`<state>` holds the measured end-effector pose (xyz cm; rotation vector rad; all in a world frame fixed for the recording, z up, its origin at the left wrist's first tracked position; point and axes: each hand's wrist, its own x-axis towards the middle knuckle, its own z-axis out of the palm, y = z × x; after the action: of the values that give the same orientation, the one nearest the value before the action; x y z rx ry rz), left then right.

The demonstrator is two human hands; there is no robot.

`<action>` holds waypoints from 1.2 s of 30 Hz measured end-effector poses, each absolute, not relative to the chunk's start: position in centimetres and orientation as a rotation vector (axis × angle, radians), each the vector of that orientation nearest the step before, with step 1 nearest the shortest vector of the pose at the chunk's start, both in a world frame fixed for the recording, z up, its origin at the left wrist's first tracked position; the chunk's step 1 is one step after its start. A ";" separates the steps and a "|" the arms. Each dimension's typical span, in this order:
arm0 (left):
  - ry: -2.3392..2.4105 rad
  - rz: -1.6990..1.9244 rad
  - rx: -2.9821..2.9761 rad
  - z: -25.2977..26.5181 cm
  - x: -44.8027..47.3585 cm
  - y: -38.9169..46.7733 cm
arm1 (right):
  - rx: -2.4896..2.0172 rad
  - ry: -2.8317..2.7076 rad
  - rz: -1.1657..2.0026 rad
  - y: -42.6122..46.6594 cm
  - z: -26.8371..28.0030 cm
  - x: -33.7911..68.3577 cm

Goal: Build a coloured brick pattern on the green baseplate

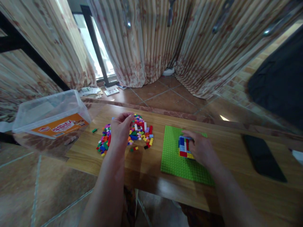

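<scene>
My left hand (121,124) hovers over a pile of colourful toy building bricks (139,129), its thumb and fingertips pinched together. Whatever may be between those fingertips is too small to make out. On a green baseplate (174,157) sits a small block built of blue, red, yellow and pale bricks (183,146). My right hand (197,146) grips this brick build from its right side, fingers bent over the far edge. The hand covers the build's right part.
A clear plastic tub (52,110) with an orange label stands at the table's left end. One green brick (94,130) lies apart from the pile. A black phone (264,157) rests on the wooden table (227,148) at right. Curtains (151,47) hang beyond.
</scene>
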<state>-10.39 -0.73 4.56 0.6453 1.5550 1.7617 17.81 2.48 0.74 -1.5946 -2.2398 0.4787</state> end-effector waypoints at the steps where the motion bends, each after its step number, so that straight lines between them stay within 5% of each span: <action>1: 1.558 1.760 0.651 4.5 -10.4 -0.7 | -1.566 -2.252 0.475 2.4 0.8 17.3; 6: 1.700 1.603 0.954 3.3 -10.4 -0.4 | -1.482 -2.289 0.433 1.9 0.6 15.0; 16: 2.303 0.541 2.017 2.0 -6.5 0.0 | -1.406 -1.975 0.574 2.2 2.1 16.6; 36: 2.311 0.504 2.011 2.3 -5.8 0.6 | -1.344 -1.635 0.539 3.5 2.9 20.1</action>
<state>-5.80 0.59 2.26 2.0110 2.3109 0.5041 20.10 3.45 2.88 -1.3444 -1.6349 0.5395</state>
